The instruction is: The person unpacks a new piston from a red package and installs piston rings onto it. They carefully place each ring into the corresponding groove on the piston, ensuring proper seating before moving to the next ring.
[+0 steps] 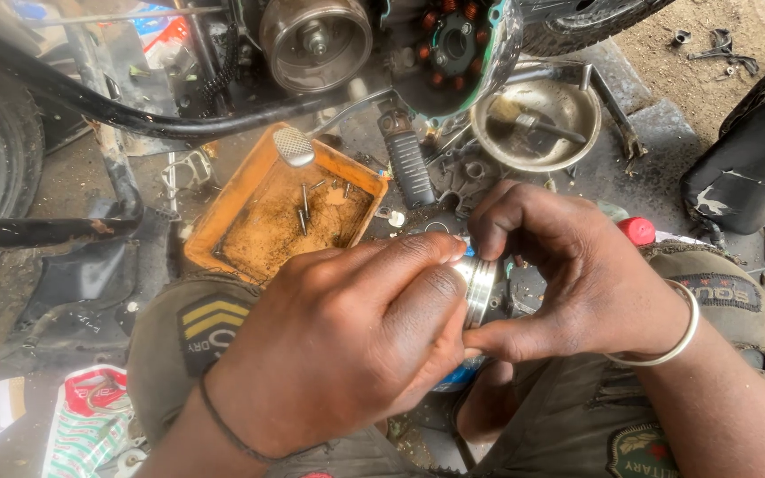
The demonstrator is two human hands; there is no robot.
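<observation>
Silver ringed cyl. part (478, 288) mostly hidden, left hand (347, 345) & right hand (568, 283) both pinching it

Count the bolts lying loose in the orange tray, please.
3 can be told, all lying in the orange tray: two long bolts near its middle and a short one toward the far right corner. More may be hidden in the dirt.

Views: one only, worn on the person's head.
Direction: tilted steeply down and forward, over the lap towards the ground.
Nearness: very close; the left hand (338, 345) and right hand (568, 283) fill the centre.
Far edge: reaches the motorcycle engine (316, 40) and orange tray (223, 208) just beyond the knees.
Overlap: none, a single view.
</observation>
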